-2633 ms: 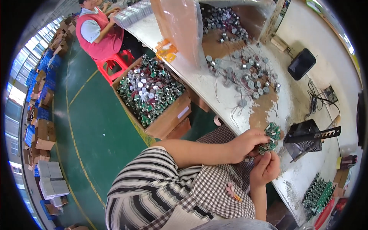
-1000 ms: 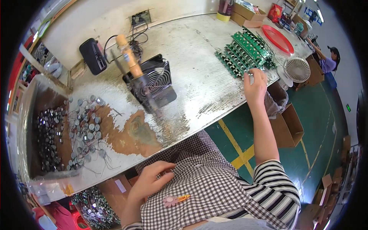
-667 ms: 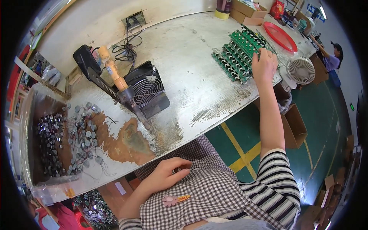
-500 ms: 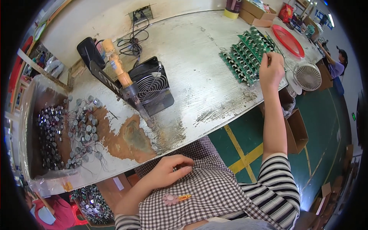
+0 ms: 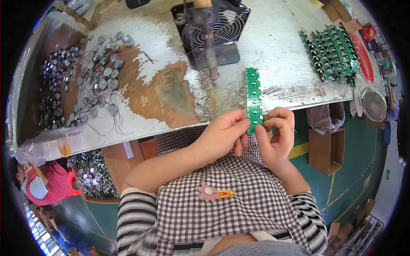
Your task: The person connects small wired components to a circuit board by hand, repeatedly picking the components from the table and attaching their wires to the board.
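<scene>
A narrow green circuit board strip point(image 5: 254, 96) with small parts in a row stands nearly upright before me at the table's front edge. My left hand point(image 5: 230, 130) pinches its lower left edge between thumb and fingers. On the lower right edge, my right hand point(image 5: 276, 134) grips the same strip, fingers curled. Just beyond the strip, a soldering iron point(image 5: 210, 51) in a stand points its tip down toward the table. Behind the iron sits a black fan with a round wire guard point(image 5: 226, 29). More green board strips point(image 5: 331, 53) lie in rows at the right.
Many small round metal motors with thin wires point(image 5: 102, 77) spread over the table's left, beside a plastic-wrapped tray point(image 5: 25, 91) full of them. A red oval tray point(image 5: 364, 59) and white fan point(image 5: 373, 104) are at the right. Cardboard boxes point(image 5: 326, 149) stand below. Another person point(image 5: 45, 181) sits at lower left.
My right hand has come back from the rows of boards with one strip. My left hand has risen from my lap to hold it too. The view has shifted.
</scene>
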Available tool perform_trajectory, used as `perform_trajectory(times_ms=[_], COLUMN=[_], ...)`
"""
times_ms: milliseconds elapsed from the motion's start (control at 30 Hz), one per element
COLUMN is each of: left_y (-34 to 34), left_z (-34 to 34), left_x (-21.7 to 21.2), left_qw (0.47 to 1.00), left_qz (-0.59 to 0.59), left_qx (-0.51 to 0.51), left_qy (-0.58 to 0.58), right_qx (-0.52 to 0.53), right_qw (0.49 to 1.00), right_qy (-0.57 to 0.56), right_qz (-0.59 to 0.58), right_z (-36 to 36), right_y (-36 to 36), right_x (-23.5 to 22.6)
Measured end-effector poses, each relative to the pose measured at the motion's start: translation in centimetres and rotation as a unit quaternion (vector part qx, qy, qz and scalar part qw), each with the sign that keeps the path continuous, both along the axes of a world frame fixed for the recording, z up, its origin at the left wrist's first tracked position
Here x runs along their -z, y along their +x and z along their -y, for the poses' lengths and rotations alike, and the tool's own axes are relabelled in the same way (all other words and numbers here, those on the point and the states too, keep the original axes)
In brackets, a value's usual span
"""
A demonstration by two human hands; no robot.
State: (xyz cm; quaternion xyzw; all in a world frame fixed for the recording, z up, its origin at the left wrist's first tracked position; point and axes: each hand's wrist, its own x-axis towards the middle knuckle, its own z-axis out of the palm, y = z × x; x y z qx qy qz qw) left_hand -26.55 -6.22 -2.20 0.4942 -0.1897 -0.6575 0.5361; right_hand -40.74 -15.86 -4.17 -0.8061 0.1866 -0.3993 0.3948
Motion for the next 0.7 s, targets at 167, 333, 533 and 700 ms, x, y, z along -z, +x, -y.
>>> perform_trajectory(times_ms=[167, 333, 533, 700], left_y=[1.6, 1.7, 1.6, 9.8], left_z=[-2.3, -5.0, -5.3, -8.0], left_x=[0.4, -1.3, -1.2, -2.9], left_qw=[0.999, 0.919, 0.806, 0.555], left_qz=[-0.016, 0.378, 0.545, 0.794], left_qx=[0.030, -0.075, -0.115, -0.165], left_qy=[0.010, -0.088, -0.202, -0.183], right_qx=[-0.151, -0.130, -0.191, -0.217], right_qw=[0.985, 0.982, 0.970, 0.927], right_qy=[0.069, 0.090, 0.088, 0.305], right_qz=[-0.041, -0.099, -0.123, -0.029], right_z=[-0.6, -1.9, -2.8, -0.9], right_y=[1.2, 1.8, 3.8, 2.7], right_x=[-1.2, -2.1, -3.4, -2.0])
